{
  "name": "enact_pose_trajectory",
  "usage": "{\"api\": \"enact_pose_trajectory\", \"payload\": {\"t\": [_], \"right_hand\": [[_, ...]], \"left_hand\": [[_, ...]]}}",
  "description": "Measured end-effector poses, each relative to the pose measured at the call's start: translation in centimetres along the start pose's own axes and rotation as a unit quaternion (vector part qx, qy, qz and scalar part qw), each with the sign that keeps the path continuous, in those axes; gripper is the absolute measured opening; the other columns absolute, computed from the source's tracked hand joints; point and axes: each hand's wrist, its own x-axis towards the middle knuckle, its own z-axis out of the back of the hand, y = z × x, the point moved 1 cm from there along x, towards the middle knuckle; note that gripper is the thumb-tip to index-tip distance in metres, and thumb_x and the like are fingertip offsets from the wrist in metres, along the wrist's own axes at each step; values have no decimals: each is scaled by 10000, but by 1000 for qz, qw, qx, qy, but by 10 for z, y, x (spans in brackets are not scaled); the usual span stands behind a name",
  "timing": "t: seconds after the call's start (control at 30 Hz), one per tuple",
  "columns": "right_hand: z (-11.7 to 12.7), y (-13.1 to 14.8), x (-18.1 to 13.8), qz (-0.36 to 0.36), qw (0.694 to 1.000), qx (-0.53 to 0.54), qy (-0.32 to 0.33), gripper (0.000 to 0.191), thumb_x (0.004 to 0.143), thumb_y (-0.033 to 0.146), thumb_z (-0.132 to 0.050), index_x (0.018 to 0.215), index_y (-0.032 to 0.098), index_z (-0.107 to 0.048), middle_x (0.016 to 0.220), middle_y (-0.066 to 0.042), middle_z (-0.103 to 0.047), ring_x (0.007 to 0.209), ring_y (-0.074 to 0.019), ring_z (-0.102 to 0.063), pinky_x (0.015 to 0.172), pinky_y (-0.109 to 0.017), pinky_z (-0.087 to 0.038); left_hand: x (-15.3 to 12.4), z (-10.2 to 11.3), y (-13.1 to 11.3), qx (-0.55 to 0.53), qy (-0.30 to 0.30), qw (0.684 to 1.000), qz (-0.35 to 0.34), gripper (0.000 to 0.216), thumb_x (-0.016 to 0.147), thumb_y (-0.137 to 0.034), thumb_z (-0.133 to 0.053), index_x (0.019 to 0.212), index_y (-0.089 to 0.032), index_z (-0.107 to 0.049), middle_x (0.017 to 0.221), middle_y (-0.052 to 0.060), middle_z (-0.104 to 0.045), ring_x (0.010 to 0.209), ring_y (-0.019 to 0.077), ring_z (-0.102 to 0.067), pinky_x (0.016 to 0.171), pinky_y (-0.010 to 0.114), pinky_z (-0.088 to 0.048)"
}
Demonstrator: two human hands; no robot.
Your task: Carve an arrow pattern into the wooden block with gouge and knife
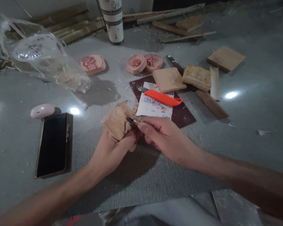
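My left hand [115, 146] is wrapped round a pale wooden block [116, 121], holding it tilted above the table. Dark marks and a rough cut patch show on the block's right side. In my right hand [162, 135] is a carving tool [133, 121] with a metal ferrule and a short dark tip. That tip touches the block's face, close to my left thumb. Most of the tool's handle is hidden inside my fingers. Just beyond my hands, an orange utility knife [163, 97] lies on printed sandpaper sheets [153, 110].
A phone [52, 144] and a pink oval case [42, 111] lie at left, below a clear plastic bag [49, 59]. Carved wooden pieces [93, 64] sit farther back, near a tumbler [112, 20]. Several wood offcuts [226, 58] are at right.
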Motion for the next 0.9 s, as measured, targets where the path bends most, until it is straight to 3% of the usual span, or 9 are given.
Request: {"api": "enact_pose_trajectory", "payload": {"t": [0.17,0.23,0.4,0.5,0.7,0.9], "right_hand": [[-1,1,-5,-1,994,-104,-41,327,1191,419,-518,926,251,-609,780,17,-645,702,-154,-491,687,-341,-357],[0,2,-4,8,992,-121,-47,328,1186,413,-519,907,255,-592,749,28,-612,678,-150,-464,668,-341,-338],[2,4,0,4,1000,-18,-9,459,1195,476,-515,782,279,-482,690,56,-491,665,-142,-440,645,-321,-362],[4,4,0,7,997,-68,-24,444,1199,461,-516,797,274,-490,705,48,-510,673,-143,-441,638,-314,-343],[10,2,-4,89,958,-260,-77,270,1188,339,-529,933,260,-571,713,38,-545,648,-145,-440,636,-322,-272],[14,-1,-3,165,943,-259,-124,312,1220,331,-549,924,250,-606,689,64,-547,600,-119,-466,619,-287,-317]], "left_hand": [[-1,0,0,7,-15,999,-33,168,912,-255,-604,743,-264,-608,695,-38,-644,665,160,-615,660,281,-550],[-1,-1,1,7,-19,999,-37,163,921,-252,-603,759,-262,-615,712,-41,-644,683,159,-616,679,281,-553],[-2,-2,1,9,-16,999,-34,172,876,-231,-605,709,-261,-578,726,-34,-633,707,160,-595,697,285,-545],[-1,-3,0,-3,-17,1000,-26,170,887,-251,-629,721,-261,-595,721,-32,-638,694,161,-598,675,285,-544],[2,-4,0,-55,-28,998,14,124,883,-341,-719,809,-255,-669,731,-38,-648,666,156,-590,616,269,-555],[5,2,4,-65,-41,997,30,133,821,-300,-713,889,-234,-807,843,-21,-803,772,187,-737,689,274,-630]]}}
